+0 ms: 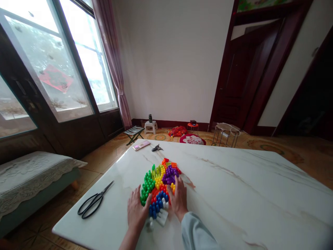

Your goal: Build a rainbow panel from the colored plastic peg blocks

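A flat, many-coloured bead piece lies on the white marbled table, with green beads on the left, yellow and purple farther in, red in the middle, and blue and white near me. At its left edge rests my left hand, fingers stretched and thumb apart, beside the green and blue beads. My right hand lies along the right edge, its fingertips at the purple and orange beads. Both hands look open; whether they press on the beads I cannot tell. A pale, blurred piece sits at the near end, close to a whitish bead.
Black-handled scissors lie on the table to the left. At the far edge are a phone and a bunch of keys. Beyond stand a folding stool, a white stool and a round metal-legged stool.
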Demonstrator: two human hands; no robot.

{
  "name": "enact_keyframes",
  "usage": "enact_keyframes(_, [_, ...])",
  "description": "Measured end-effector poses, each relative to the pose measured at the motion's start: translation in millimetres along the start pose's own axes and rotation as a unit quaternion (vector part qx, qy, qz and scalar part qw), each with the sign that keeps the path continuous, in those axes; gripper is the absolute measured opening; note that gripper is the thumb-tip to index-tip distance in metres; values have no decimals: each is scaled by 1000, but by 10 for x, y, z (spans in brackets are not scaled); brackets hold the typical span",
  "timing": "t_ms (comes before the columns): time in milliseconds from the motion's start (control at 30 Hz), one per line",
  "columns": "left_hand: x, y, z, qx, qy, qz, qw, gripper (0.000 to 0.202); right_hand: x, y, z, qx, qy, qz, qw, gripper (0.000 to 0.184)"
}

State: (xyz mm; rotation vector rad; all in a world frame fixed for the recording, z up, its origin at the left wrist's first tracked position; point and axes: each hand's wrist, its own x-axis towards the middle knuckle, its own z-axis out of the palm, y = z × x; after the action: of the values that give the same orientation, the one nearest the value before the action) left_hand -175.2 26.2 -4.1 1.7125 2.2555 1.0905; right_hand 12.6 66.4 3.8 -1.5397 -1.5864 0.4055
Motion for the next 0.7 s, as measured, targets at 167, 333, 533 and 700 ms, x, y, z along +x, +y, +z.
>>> enact_keyframes(167, [37,146,111,34,5,-27,999,64,30,-169,230,19,-41,-6,999,47])
enact_keyframes(333, [42,490,279,-82,26,14,996,52,-22,-125,280,113,30,-25,993,43])
enact_keyframes(533, [-21,1004,516,-236,27,75,968,31,93,133,-48,234,89,10,968,34])
enact_keyframes(700, [-12,1405,648,-305,1,78,949,22,238,240,-400,270,85,31,958,31])
